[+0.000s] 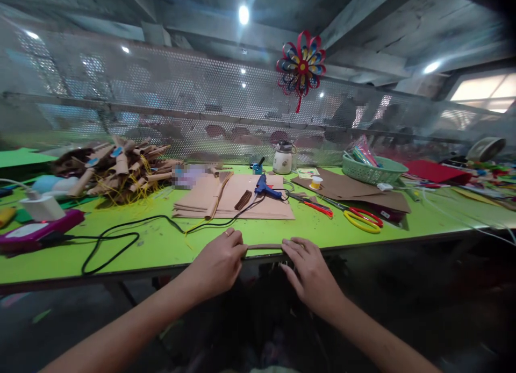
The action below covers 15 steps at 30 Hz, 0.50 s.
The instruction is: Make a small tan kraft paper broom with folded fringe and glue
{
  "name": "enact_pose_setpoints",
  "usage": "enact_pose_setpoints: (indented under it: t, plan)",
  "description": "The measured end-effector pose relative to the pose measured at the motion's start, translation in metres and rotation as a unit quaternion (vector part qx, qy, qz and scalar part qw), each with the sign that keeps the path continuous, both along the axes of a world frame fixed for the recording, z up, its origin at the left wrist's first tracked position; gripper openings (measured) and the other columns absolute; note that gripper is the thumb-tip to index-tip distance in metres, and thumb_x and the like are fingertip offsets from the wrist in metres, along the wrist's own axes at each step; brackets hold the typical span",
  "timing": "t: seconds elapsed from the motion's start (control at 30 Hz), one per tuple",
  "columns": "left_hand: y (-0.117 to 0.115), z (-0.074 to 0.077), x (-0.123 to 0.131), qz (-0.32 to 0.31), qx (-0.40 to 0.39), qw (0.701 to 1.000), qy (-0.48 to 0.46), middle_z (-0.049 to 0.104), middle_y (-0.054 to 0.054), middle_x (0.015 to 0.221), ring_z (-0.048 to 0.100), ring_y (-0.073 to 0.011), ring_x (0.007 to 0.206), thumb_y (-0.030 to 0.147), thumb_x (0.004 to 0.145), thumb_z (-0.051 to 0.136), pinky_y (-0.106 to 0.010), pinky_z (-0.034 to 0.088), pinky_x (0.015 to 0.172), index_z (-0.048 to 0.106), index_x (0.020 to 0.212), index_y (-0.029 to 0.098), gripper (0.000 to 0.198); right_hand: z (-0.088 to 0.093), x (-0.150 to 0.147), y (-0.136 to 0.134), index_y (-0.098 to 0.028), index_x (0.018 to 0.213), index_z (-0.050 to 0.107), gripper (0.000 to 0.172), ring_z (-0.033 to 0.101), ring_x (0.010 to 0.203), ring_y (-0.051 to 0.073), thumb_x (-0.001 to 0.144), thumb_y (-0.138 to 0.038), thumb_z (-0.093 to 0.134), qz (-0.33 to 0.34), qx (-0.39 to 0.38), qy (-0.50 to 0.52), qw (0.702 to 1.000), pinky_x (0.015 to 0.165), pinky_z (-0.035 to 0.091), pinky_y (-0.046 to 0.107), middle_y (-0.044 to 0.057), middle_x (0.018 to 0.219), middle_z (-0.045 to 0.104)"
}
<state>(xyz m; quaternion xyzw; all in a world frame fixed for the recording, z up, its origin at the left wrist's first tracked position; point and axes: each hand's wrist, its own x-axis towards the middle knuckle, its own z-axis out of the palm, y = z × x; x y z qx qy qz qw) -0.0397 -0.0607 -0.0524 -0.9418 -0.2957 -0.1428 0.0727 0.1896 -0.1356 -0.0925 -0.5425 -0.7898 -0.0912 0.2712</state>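
Note:
A narrow brown paper strip (264, 246) runs level between my hands along the table's front edge. My left hand (221, 260) is closed, pinching the strip's left end between thumb and fingers; a ring shows on one finger. At the other end, the fingers of my right hand (308, 268) bend over the strip and hold it, while the thumb hangs apart below. Behind them lies a stack of brown paper sheets (189, 206), bearing a blue glue gun (268, 187), a small bundle of dark brown strips (243, 200) and a rolled paper piece (216, 195).
A black cable (161, 217) crosses the green table (161, 249). Left are a purple power strip (44, 230) and a heap of paper rolls (121, 171). Right lie scissors (363, 220), a yellow spool (316, 183) and a green basket (374, 171). A jug (282, 159) stands behind.

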Motion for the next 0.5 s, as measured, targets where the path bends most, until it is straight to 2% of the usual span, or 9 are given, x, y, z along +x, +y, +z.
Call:
enact_pose_setpoints:
  t: [0.1, 0.2, 0.37, 0.5]
  plan:
    - [0.01, 0.006, 0.006, 0.009, -0.016, 1.0, 0.006, 0.055, -0.009, 0.084, 0.051, -0.0187, 0.079, 0.017, 0.084, 0.046, -0.031, 0.043, 0.074, 0.062, 0.079, 0.014, 0.017, 0.011, 0.005, 0.01, -0.017, 0.118, 0.055, 0.031, 0.047, 0.108, 0.024, 0.089, -0.024, 0.048, 0.028, -0.024, 0.041, 0.998, 0.095, 0.04, 0.045, 0.011, 0.115, 0.059]
    - [0.025, 0.005, 0.012, 0.018, -0.041, 0.999, -0.002, 0.056, -0.007, 0.082, 0.054, -0.0162, 0.074, 0.021, 0.085, 0.048, -0.027, 0.043, 0.066, 0.064, 0.082, 0.015, 0.017, 0.017, 0.013, 0.028, -0.016, 0.114, 0.057, 0.027, 0.05, 0.101, 0.021, 0.09, -0.023, 0.048, 0.05, -0.04, 0.081, 0.995, 0.091, 0.043, 0.041, 0.011, 0.108, 0.061]
    - [0.043, 0.0, 0.013, -0.006, -0.103, 0.993, -0.066, 0.06, -0.005, 0.078, 0.056, -0.013, 0.072, 0.019, 0.087, 0.046, -0.023, 0.042, 0.066, 0.066, 0.081, 0.016, 0.022, 0.019, 0.026, 0.054, -0.017, 0.105, 0.063, 0.023, 0.054, 0.094, 0.019, 0.084, -0.026, 0.059, 0.116, -0.06, 0.104, 0.986, 0.087, 0.045, 0.038, 0.009, 0.096, 0.062]
    - [0.046, 0.002, 0.008, -0.006, -0.131, 0.986, -0.105, 0.061, -0.004, 0.077, 0.055, -0.0125, 0.07, 0.022, 0.086, 0.048, -0.022, 0.041, 0.064, 0.064, 0.079, 0.015, 0.019, 0.023, 0.028, 0.059, -0.017, 0.099, 0.066, 0.021, 0.057, 0.092, 0.019, 0.083, -0.029, 0.06, 0.157, -0.086, 0.159, 0.971, 0.083, 0.046, 0.035, 0.009, 0.093, 0.064]
